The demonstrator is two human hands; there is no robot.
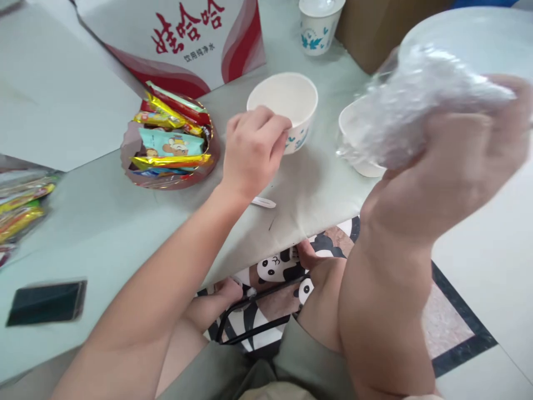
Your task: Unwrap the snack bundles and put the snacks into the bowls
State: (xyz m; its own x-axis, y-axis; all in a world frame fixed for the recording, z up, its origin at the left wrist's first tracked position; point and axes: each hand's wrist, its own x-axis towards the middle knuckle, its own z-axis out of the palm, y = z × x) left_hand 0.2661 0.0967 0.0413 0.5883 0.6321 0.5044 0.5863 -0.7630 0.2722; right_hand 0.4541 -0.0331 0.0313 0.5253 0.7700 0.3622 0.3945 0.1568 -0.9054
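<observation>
A white paper bowl (302,136) with a blue print near its base stands upright at the middle of the table. My left hand (256,147) grips its near left rim, fingers curled over the edge. Raised on the right, my right hand (453,150) is closed on a crumpled clear plastic bag (420,94), blurred by motion. Below and left of the bag, another white container (350,125) shows in part, its rest hidden behind the plastic. Under my left wrist lies a small white plastic piece (264,203), partly covered by the hand.
A scalloped basket (212,158) of wrapped snacks sits left of the bowl. Behind are a white and red carton (187,33), a printed paper cup (318,28) and a brown box (370,33). A phone (45,303) and more snack packets (23,214) lie at left.
</observation>
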